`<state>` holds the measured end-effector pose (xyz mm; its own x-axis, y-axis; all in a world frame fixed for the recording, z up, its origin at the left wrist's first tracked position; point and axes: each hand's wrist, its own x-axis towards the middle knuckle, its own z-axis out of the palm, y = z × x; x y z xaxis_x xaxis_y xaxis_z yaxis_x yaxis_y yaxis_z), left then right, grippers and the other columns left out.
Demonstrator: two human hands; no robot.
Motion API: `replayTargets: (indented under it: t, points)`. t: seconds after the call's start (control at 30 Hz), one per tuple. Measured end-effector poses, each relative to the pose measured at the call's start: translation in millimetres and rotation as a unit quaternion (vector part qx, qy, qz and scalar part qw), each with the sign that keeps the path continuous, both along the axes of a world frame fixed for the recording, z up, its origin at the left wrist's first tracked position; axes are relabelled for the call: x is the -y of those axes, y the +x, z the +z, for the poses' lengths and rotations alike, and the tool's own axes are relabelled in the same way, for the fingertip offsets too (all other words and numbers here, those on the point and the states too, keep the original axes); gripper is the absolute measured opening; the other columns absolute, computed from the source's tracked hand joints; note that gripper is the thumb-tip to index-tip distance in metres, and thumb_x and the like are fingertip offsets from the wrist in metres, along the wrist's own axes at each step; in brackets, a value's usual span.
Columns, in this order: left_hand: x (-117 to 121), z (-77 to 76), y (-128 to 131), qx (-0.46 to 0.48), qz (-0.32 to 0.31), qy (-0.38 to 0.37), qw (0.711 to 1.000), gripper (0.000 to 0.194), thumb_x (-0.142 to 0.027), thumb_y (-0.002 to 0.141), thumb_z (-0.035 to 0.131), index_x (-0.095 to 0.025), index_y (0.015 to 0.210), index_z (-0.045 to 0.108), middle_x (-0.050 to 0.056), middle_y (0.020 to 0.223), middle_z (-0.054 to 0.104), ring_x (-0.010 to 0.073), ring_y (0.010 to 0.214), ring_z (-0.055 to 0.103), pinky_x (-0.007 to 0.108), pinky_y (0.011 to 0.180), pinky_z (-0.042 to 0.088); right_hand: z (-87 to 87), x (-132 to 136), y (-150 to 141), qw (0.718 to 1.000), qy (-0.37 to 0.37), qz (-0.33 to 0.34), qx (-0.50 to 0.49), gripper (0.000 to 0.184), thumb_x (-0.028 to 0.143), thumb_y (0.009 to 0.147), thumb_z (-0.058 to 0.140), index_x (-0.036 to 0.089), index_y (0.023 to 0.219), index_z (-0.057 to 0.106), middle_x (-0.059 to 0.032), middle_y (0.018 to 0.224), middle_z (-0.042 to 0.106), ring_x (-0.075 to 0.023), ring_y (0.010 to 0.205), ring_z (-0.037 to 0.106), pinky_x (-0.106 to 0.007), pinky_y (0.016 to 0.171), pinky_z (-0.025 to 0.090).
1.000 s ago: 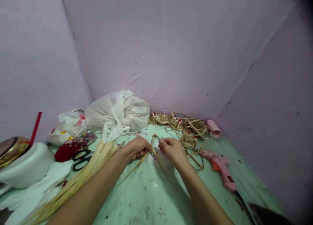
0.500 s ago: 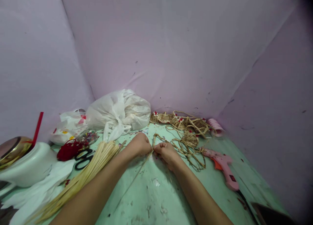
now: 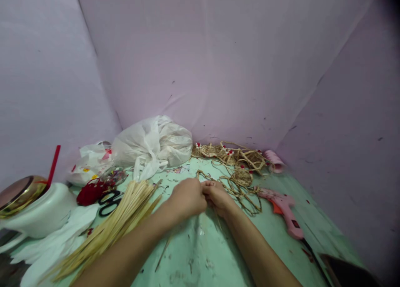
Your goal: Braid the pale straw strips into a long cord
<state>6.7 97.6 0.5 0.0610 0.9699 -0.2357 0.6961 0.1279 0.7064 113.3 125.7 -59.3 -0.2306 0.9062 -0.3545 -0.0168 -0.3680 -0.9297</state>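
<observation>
My left hand (image 3: 188, 198) is closed, back of the hand toward me, and meets my right hand (image 3: 218, 197) over the middle of the table. My right fingers pinch at the end of a thin tan straw braid (image 3: 199, 173), which loops away behind them to the right. What my left fingers grip is mostly hidden behind the hand; it appears to be the braid's strands. A loose strand (image 3: 164, 251) trails below the left wrist. Left of my hands lies a bundle of pale straw strips (image 3: 128, 208), partly under my left forearm.
A tied white plastic bag (image 3: 153, 145) stands against the wall. Right of it lie coiled braid (image 3: 243, 176) and a pink thread spool (image 3: 274, 161). A pink glue gun (image 3: 286, 210) rests at right. Black scissors (image 3: 109, 203), red yarn (image 3: 92, 192) and a white pot (image 3: 53, 210) sit at left.
My left hand has moved right and slightly toward me, now overlapping the right fingertips. The long strand that stretched down from the hands has shifted, with only its lower part showing.
</observation>
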Motion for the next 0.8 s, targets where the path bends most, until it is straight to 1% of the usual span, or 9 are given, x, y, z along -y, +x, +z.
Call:
replayTargets:
  t: [0.07, 0.1, 0.23, 0.33, 0.4, 0.5, 0.57, 0.67, 0.8]
  points:
    - [-12.7, 4.3, -12.7, -0.046, 0.017, 0.05, 0.998, 0.016, -0.016, 0.06, 0.055, -0.014, 0.045, 0.049, 0.001, 0.04, 0.044, 0.0124, 0.05, 0.047, 0.021, 0.049, 0.029, 2.3, -1.4, 1.6, 1.0, 0.004, 0.015, -0.005, 0.007, 0.012, 0.056, 0.05, 0.014, 0.05, 0.051, 0.0045, 0.04, 0.043, -0.006, 0.037, 0.029, -0.019, 0.041, 0.02]
    - [-18.3, 4.9, -17.3, -0.032, 0.039, 0.031, 0.998, 0.015, -0.017, 0.063, 0.052, -0.013, 0.049, 0.052, 0.0, 0.037, 0.043, 0.0112, 0.043, 0.044, 0.021, 0.046, 0.029, 3.5, -1.7, 2.3, 1.0, 0.007, 0.018, -0.004, 0.008, 0.012, 0.057, 0.05, 0.014, 0.049, 0.051, 0.0043, 0.04, 0.043, -0.0062, 0.038, 0.029, -0.019, 0.042, 0.021]
    - [-29.6, -4.1, -20.5, 0.137, 0.037, -0.16, 0.977, 0.013, -0.013, 0.066, 0.047, -0.01, 0.057, 0.056, 0.0, 0.037, 0.047, 0.0086, 0.033, 0.04, 0.019, 0.036, 0.026, 5.8, -1.3, 3.8, 0.999, 0.011, 0.034, -0.01, 0.01, 0.015, 0.058, 0.052, 0.015, 0.048, 0.051, 0.0023, 0.042, 0.048, -0.0078, 0.04, 0.035, -0.02, 0.044, 0.027]
    - [-30.9, -15.2, -16.3, 0.22, 0.024, -0.237, 0.946, 0.013, -0.009, 0.065, 0.046, -0.008, 0.056, 0.055, 0.003, 0.046, 0.054, 0.0067, 0.035, 0.044, 0.017, 0.034, 0.028, 3.8, -1.3, 5.2, 0.998, 0.008, 0.06, -0.027, 0.007, 0.013, 0.057, 0.05, 0.015, 0.05, 0.049, 0.0015, 0.043, 0.05, -0.0085, 0.041, 0.04, -0.02, 0.045, 0.03]
    - [-31.7, -21.1, -15.2, 0.225, 0.03, -0.248, 0.942, 0.012, -0.009, 0.064, 0.047, -0.009, 0.054, 0.054, 0.002, 0.043, 0.053, 0.0063, 0.034, 0.042, 0.017, 0.033, 0.028, 0.9, -2.6, 6.5, 0.998, 0.019, 0.061, -0.013, 0.004, 0.012, 0.056, 0.05, 0.015, 0.053, 0.049, 0.0023, 0.044, 0.051, -0.0076, 0.041, 0.039, -0.019, 0.044, 0.03]
    - [-32.8, -26.9, -14.9, 0.169, 0.047, -0.22, 0.96, 0.013, -0.012, 0.061, 0.051, -0.011, 0.048, 0.05, -0.002, 0.034, 0.042, 0.0063, 0.028, 0.035, 0.018, 0.03, 0.022, -4.7, -6.2, 8.1, 0.992, 0.076, 0.06, 0.076, 0.003, 0.012, 0.059, 0.05, 0.014, 0.057, 0.051, 0.0023, 0.048, 0.053, -0.0073, 0.043, 0.041, -0.018, 0.046, 0.031]
    - [-32.2, -29.3, -13.6, 0.149, 0.066, -0.195, 0.967, 0.015, -0.012, 0.058, 0.052, -0.013, 0.044, 0.046, -0.005, 0.03, 0.036, 0.005, 0.026, 0.028, 0.018, 0.029, 0.017, -7.8, -8.6, 8.8, 0.974, 0.137, 0.064, 0.166, 0.005, 0.011, 0.06, 0.05, 0.014, 0.059, 0.053, 0.0012, 0.051, 0.056, -0.0081, 0.046, 0.044, -0.018, 0.047, 0.032]
    - [-29.4, -30.8, -10.2, 0.174, 0.085, -0.156, 0.969, 0.017, -0.01, 0.055, 0.051, -0.015, 0.041, 0.04, -0.007, 0.029, 0.03, 0.0036, 0.025, 0.022, 0.019, 0.03, 0.013, -7.5, -9.1, 10.2, 0.925, 0.225, 0.071, 0.298, 0.008, 0.013, 0.063, 0.05, 0.013, 0.063, 0.058, -0.0014, 0.057, 0.059, -0.0106, 0.053, 0.049, -0.019, 0.049, 0.032]
    - [-24.6, -28.3, -7.1, 0.211, 0.07, -0.149, 0.963, 0.022, -0.008, 0.054, 0.049, -0.016, 0.039, 0.034, -0.007, 0.029, 0.026, 0.0026, 0.026, 0.019, 0.019, 0.031, 0.009, 2.5, -4.2, 11.6, 0.866, 0.294, 0.077, 0.398, 0.013, 0.013, 0.065, 0.049, 0.014, 0.066, 0.062, -0.0038, 0.061, 0.061, -0.0123, 0.058, 0.05, -0.02, 0.053, 0.031]
